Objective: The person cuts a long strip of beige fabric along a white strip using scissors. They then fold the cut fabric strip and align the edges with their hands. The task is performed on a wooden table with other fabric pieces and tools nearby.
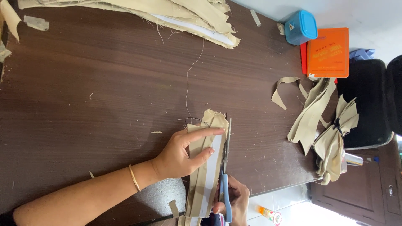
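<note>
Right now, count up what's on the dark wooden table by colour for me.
Beige: 4, the fabric strip being cut, the large fabric pile, the loose strips, the tied bundle
Blue: 2, the plastic box, the blue-handled scissors
Orange: 1, the flat book
Total: 7

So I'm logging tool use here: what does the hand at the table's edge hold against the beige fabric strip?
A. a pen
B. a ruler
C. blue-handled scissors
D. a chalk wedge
C: the right hand grips blue-handled scissors, blades running along the beige fabric strip that the left hand presses flat.
</note>
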